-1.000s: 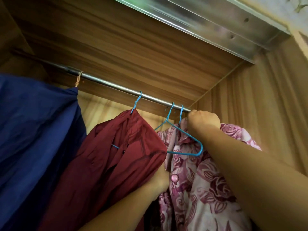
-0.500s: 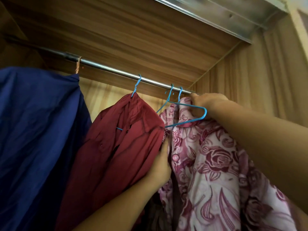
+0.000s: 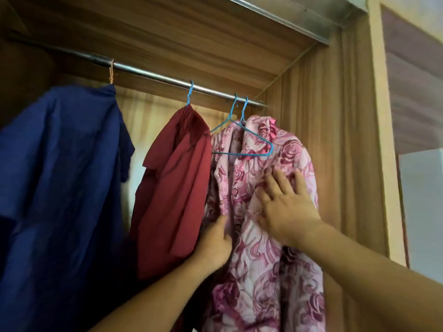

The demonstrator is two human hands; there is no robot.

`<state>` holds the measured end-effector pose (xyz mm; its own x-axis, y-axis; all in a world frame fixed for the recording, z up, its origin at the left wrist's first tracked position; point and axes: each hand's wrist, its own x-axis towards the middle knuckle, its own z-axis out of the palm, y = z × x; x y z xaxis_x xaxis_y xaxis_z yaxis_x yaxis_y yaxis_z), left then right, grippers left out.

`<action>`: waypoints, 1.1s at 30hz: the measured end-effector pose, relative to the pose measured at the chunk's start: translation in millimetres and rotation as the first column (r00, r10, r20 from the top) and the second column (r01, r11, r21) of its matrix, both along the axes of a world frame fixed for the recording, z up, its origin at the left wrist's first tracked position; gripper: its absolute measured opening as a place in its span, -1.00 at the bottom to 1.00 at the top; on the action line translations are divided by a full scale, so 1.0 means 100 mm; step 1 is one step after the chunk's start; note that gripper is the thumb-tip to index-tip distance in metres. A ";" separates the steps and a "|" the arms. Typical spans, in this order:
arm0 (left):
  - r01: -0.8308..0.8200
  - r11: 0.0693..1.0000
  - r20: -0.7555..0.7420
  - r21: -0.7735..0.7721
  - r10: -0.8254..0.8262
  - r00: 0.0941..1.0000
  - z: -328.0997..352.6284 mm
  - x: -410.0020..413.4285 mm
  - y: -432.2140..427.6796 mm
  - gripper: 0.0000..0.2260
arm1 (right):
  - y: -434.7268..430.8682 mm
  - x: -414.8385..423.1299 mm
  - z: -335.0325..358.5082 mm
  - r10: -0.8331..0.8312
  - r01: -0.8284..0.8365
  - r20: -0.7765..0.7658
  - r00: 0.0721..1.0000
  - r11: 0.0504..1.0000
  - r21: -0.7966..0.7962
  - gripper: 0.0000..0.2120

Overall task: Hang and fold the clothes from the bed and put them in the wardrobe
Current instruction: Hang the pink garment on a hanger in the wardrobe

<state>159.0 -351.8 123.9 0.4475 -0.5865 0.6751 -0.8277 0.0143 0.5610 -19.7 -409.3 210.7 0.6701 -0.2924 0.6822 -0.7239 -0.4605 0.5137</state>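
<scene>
Two hands [image 3: 286,207] on one floral garment [image 3: 268,271]

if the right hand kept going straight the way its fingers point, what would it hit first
The right hand lies flat on the pink floral shirt, fingers pointing up and slightly left. Sliding on, it would probably meet the blue wire hanger first; depth is unclear.

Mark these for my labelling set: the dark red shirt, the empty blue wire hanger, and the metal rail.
dark red shirt [image 3: 176,188], head view, chest panel.
empty blue wire hanger [image 3: 242,154], head view, bottom bar.
metal rail [image 3: 153,76], head view, bare middle stretch.
</scene>
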 end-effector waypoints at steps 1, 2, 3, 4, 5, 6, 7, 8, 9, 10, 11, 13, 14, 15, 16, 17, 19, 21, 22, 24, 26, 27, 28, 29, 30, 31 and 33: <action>-0.006 1.000 -0.009 0.021 0.006 1.000 -0.15 -0.03 0.06 -0.56 | 0.07 -0.04 -0.19 0.044 -0.044 -0.020 0.999 0.998 0.037 -0.30; 0.004 0.999 -0.024 0.049 -0.003 1.000 -0.30 -0.07 0.14 -0.59 | 0.14 -0.08 -0.38 0.100 -0.098 -0.033 0.994 0.992 0.078 -0.34; 0.017 0.997 -0.025 0.077 -0.016 1.000 -0.45 -0.10 0.23 -0.63 | 0.21 -0.11 -0.54 0.160 -0.154 -0.041 0.986 0.980 0.125 -0.39; 0.023 0.995 -0.003 0.102 -0.023 1.000 -0.60 -0.14 0.34 -0.67 | 0.28 -0.14 -0.71 0.216 -0.205 -0.045 0.975 0.962 0.179 -0.45; 0.017 0.992 0.030 0.122 -0.021 0.999 -0.74 -0.17 0.46 -0.69 | 0.33 -0.16 -0.86 0.265 -0.247 -0.043 0.963 0.937 0.248 -0.51; 0.004 0.990 0.061 0.141 -0.013 0.998 -0.88 -0.19 0.57 -0.70 | 0.38 -0.18 -0.99 0.317 -0.288 -0.031 0.948 0.895 0.341 -0.56; -0.013 0.986 0.081 0.166 -0.001 0.997 -1.02 -0.21 0.70 -0.70 | 0.41 -0.20 -1.11 0.368 -0.325 -0.006 0.930 0.830 0.454 -0.62; -0.031 0.980 0.093 0.197 0.013 0.996 -1.17 -0.24 0.83 -0.69 | 0.43 -0.23 -1.22 0.412 -0.354 0.027 0.911 0.744 0.567 -0.68; -0.047 0.972 0.098 0.230 0.025 0.995 -1.31 -0.26 0.95 -0.68 | 0.43 -0.25 -1.32 0.440 -0.364 0.058 0.896 0.654 0.664 -0.72; -0.051 0.965 0.092 0.258 0.028 0.995 -1.46 -0.29 1.08 -0.68 | 0.41 -0.27 -1.43 0.454 -0.350 0.061 0.889 0.588 0.729 -0.73; -0.048 0.957 0.073 0.287 0.028 0.997 -1.60 -0.32 1.20 -0.70 | 0.39 -0.28 -1.53 0.458 -0.318 0.039 0.888 0.551 0.772 -0.70; -0.039 0.938 0.025 0.344 0.033 0.999 -1.87 -0.37 1.41 -0.74 | 0.35 -0.27 -1.77 0.462 -0.254 -0.009 0.887 0.504 0.825 -0.69; -0.039 0.923 0.009 0.382 0.038 0.999 -1.99 -0.39 1.50 -0.77 | 0.34 -0.26 -1.90 0.479 -0.240 -0.025 0.878 0.483 0.842 -0.75; -0.048 0.906 0.002 0.421 0.052 0.999 -2.10 -0.42 1.58 -0.80 | 0.33 -0.25 -2.02 0.499 -0.229 -0.043 0.866 0.471 0.852 -0.84; -0.066 0.886 -0.003 0.458 0.075 0.997 -2.20 -0.44 1.66 -0.80 | 0.34 -0.24 -2.12 0.518 -0.217 -0.066 0.853 0.468 0.857 -0.85; -0.076 0.870 -0.024 0.488 0.100 0.995 -2.30 -0.45 1.74 -0.80 | 0.36 -0.23 -2.23 0.529 -0.201 -0.095 0.843 0.474 0.857 -0.80; -0.060 0.847 -0.102 0.528 0.134 0.986 -2.47 -0.48 1.90 -0.77 | 0.40 -0.19 -2.41 0.551 -0.194 -0.127 0.825 0.487 0.852 -0.72; -0.050 0.823 -0.157 0.566 0.167 0.973 -2.58 -0.50 2.05 -0.74 | 0.46 -0.12 -2.56 0.583 -0.211 -0.136 0.801 0.488 0.847 -0.68; -0.054 0.815 -0.165 0.576 0.181 0.970 -2.61 -0.52 2.14 -0.78 | 0.50 -0.08 -2.63 0.599 -0.222 -0.128 0.791 0.476 0.851 -0.67; -0.104 0.805 -0.143 0.584 0.228 0.963 -2.64 -0.56 2.34 -0.87 | 0.64 0.00 -2.75 0.635 -0.236 -0.106 0.766 0.430 0.871 -0.66; -0.196 0.781 -0.099 0.593 0.312 0.945 -2.65 -0.62 2.57 -0.82 | 0.84 0.11 -2.85 0.681 -0.248 -0.082 0.728 0.373 0.894 -0.68; -0.242 0.763 -0.079 0.599 0.357 0.931 -2.65 -0.66 2.70 -0.76 | 0.96 0.16 -2.89 0.701 -0.257 -0.066 0.710 0.345 0.903 -0.67; -0.285 0.743 -0.062 0.606 0.402 0.914 -2.66 -0.69 2.84 -0.71 | 1.11 0.22 -2.91 0.720 -0.273 -0.047 0.692 0.322 0.907 -0.63; -0.326 0.727 -0.055 0.605 0.446 0.893 -2.66 -0.72 2.99 -0.68 | 1.28 0.28 -2.91 0.740 -0.298 -0.024 0.672 0.299 0.907 -0.57; -0.370 0.714 -0.052 0.594 0.494 0.868 -2.66 -0.77 3.15 -0.67 | 1.46 0.34 -2.91 0.767 -0.335 0.007 0.642 0.272 0.902 -0.52; -0.421 0.705 -0.048 0.570 0.540 0.840 -2.65 -0.81 3.30 -0.67 | 1.65 0.41 -2.90 0.797 -0.384 0.047 0.603 0.238 0.892 -0.48; -0.529 0.693 -0.033 0.490 0.621 0.783 -2.63 -0.90 3.62 -0.69 | 2.05 0.56 -2.87 0.840 -0.499 0.150 0.522 0.158 0.852 -0.42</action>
<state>69.4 10.2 -138.9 0.8815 -0.3759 0.2857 -0.4721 -0.7097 0.5228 35.8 -204.0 -76.6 0.9677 0.1621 0.1932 0.2072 -0.9476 -0.2431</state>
